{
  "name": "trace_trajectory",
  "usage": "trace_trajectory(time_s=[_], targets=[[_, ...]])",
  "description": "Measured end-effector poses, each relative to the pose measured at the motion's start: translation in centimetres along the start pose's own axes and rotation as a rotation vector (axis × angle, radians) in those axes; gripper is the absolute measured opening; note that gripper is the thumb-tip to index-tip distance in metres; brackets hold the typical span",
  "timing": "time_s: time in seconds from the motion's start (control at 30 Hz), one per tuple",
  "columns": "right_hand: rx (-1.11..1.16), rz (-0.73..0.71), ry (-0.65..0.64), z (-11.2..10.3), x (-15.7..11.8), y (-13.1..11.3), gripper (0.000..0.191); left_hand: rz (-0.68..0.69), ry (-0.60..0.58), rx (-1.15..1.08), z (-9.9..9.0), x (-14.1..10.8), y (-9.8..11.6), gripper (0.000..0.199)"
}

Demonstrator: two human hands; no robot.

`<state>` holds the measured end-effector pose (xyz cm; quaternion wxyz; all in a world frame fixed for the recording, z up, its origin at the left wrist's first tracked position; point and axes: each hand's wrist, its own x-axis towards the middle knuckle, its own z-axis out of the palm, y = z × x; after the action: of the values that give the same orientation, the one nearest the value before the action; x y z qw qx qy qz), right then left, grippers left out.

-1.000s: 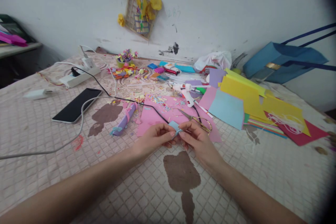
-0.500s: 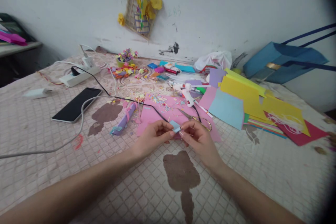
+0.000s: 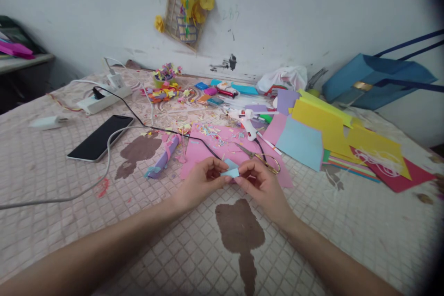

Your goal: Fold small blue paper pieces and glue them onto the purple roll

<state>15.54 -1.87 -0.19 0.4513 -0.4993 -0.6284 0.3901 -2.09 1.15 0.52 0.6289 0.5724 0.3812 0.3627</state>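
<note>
A small light-blue paper piece [image 3: 231,172] is pinched between my two hands, with a fold showing across it. My left hand [image 3: 207,176] grips its left side between thumb and fingers. On its right side, my right hand [image 3: 258,178] pinches the edge. Both hands are over the near edge of a pink sheet [image 3: 197,152] strewn with paper scraps. Gold-handled scissors [image 3: 258,155] lie just beyond my right hand. Behind them rests a white glue gun [image 3: 248,125]. A purple paper roll [image 3: 164,157] with pink and blue bits lies to the left.
A black phone [image 3: 100,138], a power strip [image 3: 104,97] and loose cables occupy the left. Yellow sheets [image 3: 319,125], a light-blue sheet [image 3: 300,143] and a blue bag [image 3: 371,78] are at the right. A small pot [image 3: 165,81] of paper bits stands at the back.
The light-blue paper has turned between my fingers and shows a wider flap toward me. My hands have hardly shifted.
</note>
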Motion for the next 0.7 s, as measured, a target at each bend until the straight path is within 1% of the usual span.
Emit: trace_trajectory(time_s=[0.2,0.27,0.37,0.47,0.6,0.7], targets=[[-0.07,-0.079,0.022,-0.04,0.06,-0.52,0.007,0.015,-0.011,0.025,0.13,-0.03,0.03,0.025],[-0.045,-0.061,0.026,-0.07,0.13,-0.54,0.009,0.0,0.003,0.021,0.21,0.0,0.2,0.022],[0.037,0.036,0.022,-0.12,0.27,-0.38,0.013,-0.024,0.032,0.008,0.22,0.07,0.34,0.02],[0.11,0.098,0.011,-0.06,0.35,-0.15,0.017,-0.028,0.02,-0.034,0.06,0.14,0.26,0.019],[0.182,0.082,0.033,0.19,0.24,0.1,0.015,-0.036,0.007,-0.133,-0.14,0.14,0.06,0.022],[0.179,0.057,0.026,0.25,0.08,0.17,0.013,-0.037,-0.01,-0.193,-0.13,0.08,0.0,0.024]])
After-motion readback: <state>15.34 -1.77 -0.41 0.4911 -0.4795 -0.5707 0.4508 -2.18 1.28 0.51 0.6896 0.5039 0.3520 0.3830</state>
